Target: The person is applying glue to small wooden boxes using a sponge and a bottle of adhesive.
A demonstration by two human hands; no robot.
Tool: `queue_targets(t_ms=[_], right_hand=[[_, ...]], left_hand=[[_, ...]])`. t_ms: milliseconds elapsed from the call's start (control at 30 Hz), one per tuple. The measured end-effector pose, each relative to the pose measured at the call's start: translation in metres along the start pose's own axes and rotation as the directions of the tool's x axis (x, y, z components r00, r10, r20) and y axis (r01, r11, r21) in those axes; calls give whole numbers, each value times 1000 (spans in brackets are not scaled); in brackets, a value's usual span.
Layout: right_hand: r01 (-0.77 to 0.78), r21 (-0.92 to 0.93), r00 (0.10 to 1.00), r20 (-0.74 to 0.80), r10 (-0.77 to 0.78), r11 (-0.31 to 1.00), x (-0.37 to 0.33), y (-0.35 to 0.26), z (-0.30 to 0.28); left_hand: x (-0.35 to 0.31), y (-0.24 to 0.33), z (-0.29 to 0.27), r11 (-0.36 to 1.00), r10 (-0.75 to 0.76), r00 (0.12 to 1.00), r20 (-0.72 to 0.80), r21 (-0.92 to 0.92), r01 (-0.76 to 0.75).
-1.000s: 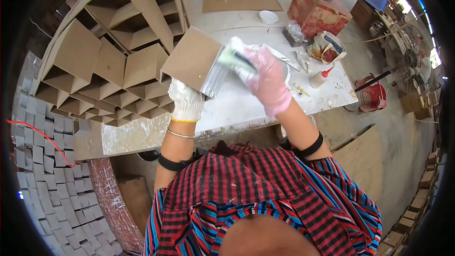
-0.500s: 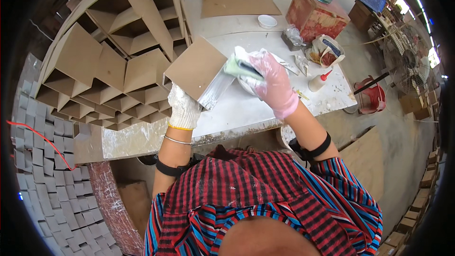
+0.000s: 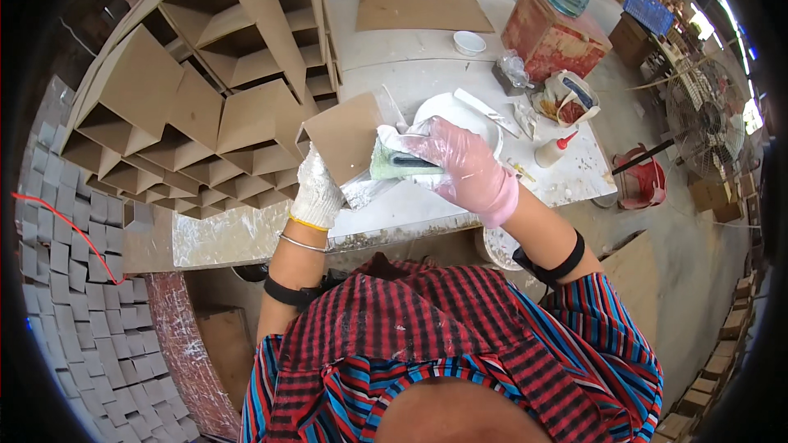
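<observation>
Head view, left hand gripping box, right hand gripping pad, long axis sideways, pointing left

Nothing legible shows in this view — no text, label, brand, number or sign can be read.

In a workshop, stacked brown boxes rise left of the left grip, a smeared desk spreads below, and a caged fan stands right of the right grip.

L hand grips brwn box, R hand holds pale-grn pad at its R side.
</observation>
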State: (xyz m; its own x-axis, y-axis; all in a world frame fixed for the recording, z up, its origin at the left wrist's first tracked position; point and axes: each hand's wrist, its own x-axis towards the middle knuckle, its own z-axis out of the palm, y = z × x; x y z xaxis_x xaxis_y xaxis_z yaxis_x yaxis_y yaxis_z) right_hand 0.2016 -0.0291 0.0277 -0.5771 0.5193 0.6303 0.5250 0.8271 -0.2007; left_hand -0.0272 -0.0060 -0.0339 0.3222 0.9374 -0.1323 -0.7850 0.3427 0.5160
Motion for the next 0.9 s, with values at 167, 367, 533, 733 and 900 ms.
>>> queue_targets(t_ms=[167,367,533,733,900], right_hand=[[-134,164,959,-227,170,977,48,23,-2],[-98,77,994,-38,102,992,37,18,-8],[53,183,998,23,-58,982,17,-18,15],[-15,69,999,-40,18,997,60,-3,16],[202,216,976,41,-216,955,27,-27,26]], left_hand=[[-11,-7,-5,992,-56,998,-42,107,60],[-14,-5,-14,973,4,996,-93,229,17],[-7,-8,1,895,60,994,89,436,-93],[-18,-8,-26,997,-61,995,-84,46,65],[-15,-3,-23,364,102,926,363,853,-374]])
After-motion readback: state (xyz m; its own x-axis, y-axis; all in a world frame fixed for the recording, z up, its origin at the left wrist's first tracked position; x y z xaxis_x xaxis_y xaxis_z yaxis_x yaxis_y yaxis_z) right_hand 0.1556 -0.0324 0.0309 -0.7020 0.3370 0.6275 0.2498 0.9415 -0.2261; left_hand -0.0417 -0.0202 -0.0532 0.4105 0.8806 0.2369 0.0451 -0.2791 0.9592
